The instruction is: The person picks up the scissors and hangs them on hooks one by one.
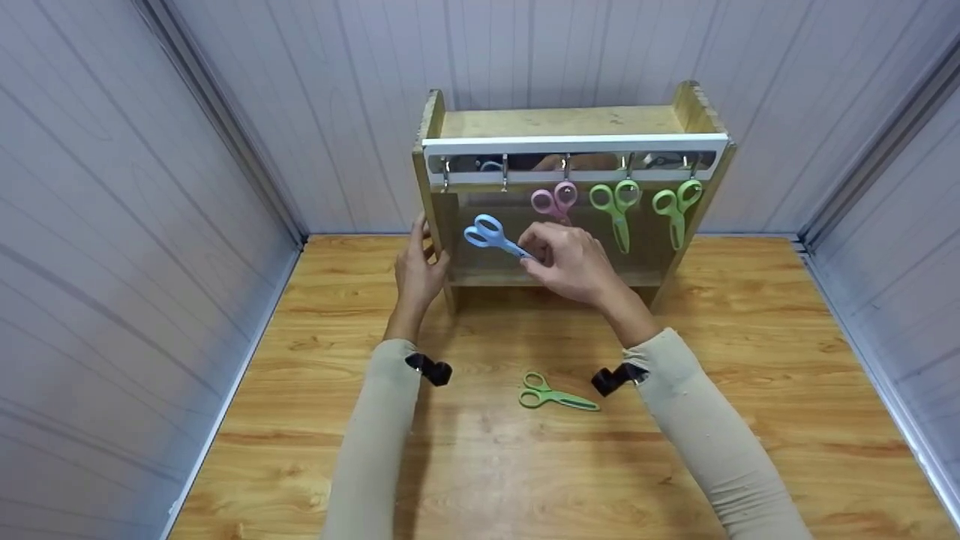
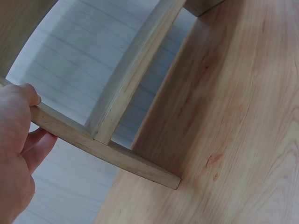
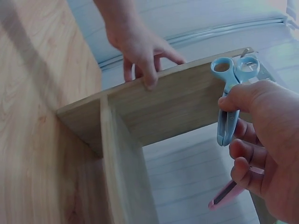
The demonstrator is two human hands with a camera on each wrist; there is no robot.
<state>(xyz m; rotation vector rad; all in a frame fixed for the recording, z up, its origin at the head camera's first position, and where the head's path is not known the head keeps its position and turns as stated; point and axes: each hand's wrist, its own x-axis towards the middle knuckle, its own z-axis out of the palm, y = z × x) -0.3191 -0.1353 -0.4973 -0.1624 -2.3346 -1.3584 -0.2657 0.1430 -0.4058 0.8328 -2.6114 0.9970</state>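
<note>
My right hand [image 1: 574, 259] pinches blue scissors [image 1: 487, 232] by the blades, in front of a small wooden rack [image 1: 559, 120]. The handle loops point up and to the left in the head view; in the right wrist view the blue scissors [image 3: 229, 86] lie between thumb and fingers. With thumb and fingers on either side of its edge, my left hand [image 1: 420, 274] grips the rack's left side panel [image 2: 70, 128]. Metal hooks [image 1: 505, 172] line the rack's white front rail [image 1: 577, 142]. Pink scissors [image 1: 555, 201] hang from the middle hook, partly hidden by my right hand.
Two green scissors, one pair [image 1: 616, 206] beside the pink ones and another [image 1: 677, 210] at the far right, hang from hooks. Another green pair [image 1: 551, 395] lies on the wood-grain surface [image 1: 495, 480] between my forearms. Pale panelled walls [image 1: 360, 112] stand behind and at both sides.
</note>
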